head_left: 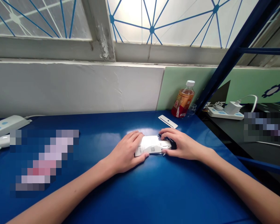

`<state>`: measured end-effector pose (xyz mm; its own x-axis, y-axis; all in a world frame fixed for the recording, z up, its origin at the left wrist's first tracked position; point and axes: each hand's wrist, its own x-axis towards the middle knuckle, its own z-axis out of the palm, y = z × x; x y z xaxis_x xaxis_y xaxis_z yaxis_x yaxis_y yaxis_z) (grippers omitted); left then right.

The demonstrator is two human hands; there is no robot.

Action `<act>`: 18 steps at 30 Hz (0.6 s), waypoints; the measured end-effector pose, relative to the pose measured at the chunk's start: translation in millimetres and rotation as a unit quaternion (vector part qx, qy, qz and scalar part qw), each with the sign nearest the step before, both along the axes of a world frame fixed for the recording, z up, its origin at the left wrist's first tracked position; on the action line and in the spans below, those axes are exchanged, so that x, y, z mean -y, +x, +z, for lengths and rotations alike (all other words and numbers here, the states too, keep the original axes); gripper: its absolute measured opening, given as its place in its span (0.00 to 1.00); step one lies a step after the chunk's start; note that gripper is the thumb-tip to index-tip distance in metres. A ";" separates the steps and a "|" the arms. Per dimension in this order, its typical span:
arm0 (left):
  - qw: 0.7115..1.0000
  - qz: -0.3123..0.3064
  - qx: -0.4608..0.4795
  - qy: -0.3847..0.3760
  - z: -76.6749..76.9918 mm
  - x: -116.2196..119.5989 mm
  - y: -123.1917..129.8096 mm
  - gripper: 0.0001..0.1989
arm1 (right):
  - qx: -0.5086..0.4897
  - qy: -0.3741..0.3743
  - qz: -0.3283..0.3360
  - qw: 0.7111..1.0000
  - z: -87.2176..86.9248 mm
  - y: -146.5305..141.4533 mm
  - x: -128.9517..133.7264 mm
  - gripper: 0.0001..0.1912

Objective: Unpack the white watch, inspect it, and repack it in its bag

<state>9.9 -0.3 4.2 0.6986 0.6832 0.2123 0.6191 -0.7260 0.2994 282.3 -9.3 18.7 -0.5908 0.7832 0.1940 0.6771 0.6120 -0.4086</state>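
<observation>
Note white, rectangular, label-printed package (151, 145), aligned lengthwise left-to-right; gripped at its left end by curled left hand (127, 151), at right end by curled right hand (182, 143).

room: near side of blue tabletop (149, 193) | in the way: bottle (183, 102), slanted post (233, 53) back right; power strip (8, 126) left

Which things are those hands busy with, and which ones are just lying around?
Being used:
white packet, held between both hands
left hand, on its left end
right hand, on its right end

Seemingly just lying around, with no hand on them:
card (it's close by, so I can't be sure)
bottle
left power strip
right power strip
</observation>
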 end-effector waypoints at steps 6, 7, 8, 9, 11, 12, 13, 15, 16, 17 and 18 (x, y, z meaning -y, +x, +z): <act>1.000 -0.001 0.008 0.003 -0.9 0.8 -2.1 0.27 | 0.015 0.014 0.010 1.000 0.1 3.0 -1.3 0.10; 1.000 -0.002 0.009 0.002 -0.8 0.7 -2.1 0.27 | 0.018 0.014 0.009 1.000 -0.7 3.3 -1.8 0.09; 1.000 -0.003 0.009 0.002 -0.5 0.6 -2.0 0.26 | 0.019 0.016 0.009 1.000 -1.6 3.7 -2.4 0.09; 1.000 -0.003 0.008 0.001 -0.2 0.4 -1.7 0.26 | 0.020 0.020 0.008 1.000 -2.6 4.0 -3.0 0.11; 1.000 -0.002 0.007 0.002 0.8 0.2 -1.0 0.26 | 0.021 0.032 0.009 0.999 -4.4 4.3 -4.1 0.14; 1.000 -0.002 0.007 0.001 1.2 0.2 -0.6 0.26 | 0.023 0.039 0.010 0.999 -4.8 4.4 -4.4 0.15; 1.000 -0.002 0.006 0.001 1.5 0.3 -0.4 0.25 | 0.027 0.046 0.012 0.999 -4.7 4.3 -4.6 0.15; 1.000 -0.002 0.003 0.000 1.4 0.4 -0.3 0.25 | 0.034 0.058 0.013 0.998 -3.5 4.1 -4.4 0.16; 1.000 -0.002 0.003 -0.001 1.0 0.4 -0.5 0.25 | 0.037 0.065 0.013 0.997 -2.4 4.0 -4.3 0.16; 1.000 -0.001 0.004 -0.001 0.5 0.3 -0.7 0.25 | 0.039 0.073 0.013 0.996 -1.4 4.3 -4.3 0.16; 1.000 0.001 0.006 -0.001 -0.2 0.2 -1.0 0.25 | 0.039 0.082 0.010 0.996 -0.5 4.8 -4.3 0.16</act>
